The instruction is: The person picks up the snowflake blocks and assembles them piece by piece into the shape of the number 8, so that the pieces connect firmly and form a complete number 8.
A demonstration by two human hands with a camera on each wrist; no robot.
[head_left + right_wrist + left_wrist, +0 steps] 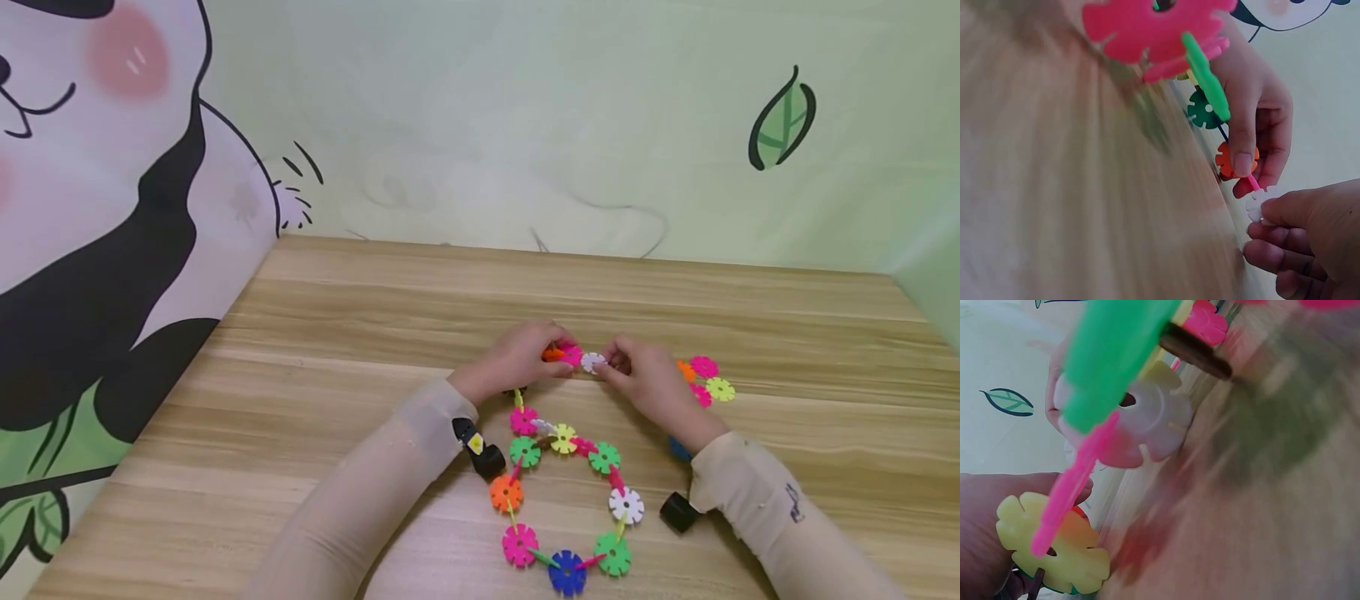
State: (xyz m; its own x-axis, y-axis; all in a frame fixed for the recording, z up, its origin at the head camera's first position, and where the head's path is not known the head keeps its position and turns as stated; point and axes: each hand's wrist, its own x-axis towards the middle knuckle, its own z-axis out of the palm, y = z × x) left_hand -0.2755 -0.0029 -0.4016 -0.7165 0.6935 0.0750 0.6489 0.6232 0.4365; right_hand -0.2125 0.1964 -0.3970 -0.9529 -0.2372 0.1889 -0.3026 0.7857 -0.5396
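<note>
My left hand (528, 358) pinches an orange notched snowflake disc (1227, 160) between thumb and fingers. Beside it a pink disc (572, 356) links to a white disc (592, 362), which my right hand (648, 379) pinches at its edge. From the left hand the joined discs run down to a ring of linked discs lying on the table, among them a yellow disc (564, 438), a blue disc (567, 573) and an orange disc (506, 493). A green disc (1204, 111) follows the held orange one in the right wrist view.
Right of the right hand lie more discs, including a yellow disc (721, 389) and a pink disc (704, 367). A blue piece (678, 448) shows partly behind the right forearm. The wooden table (360, 308) meets a painted wall (480, 125) at the back.
</note>
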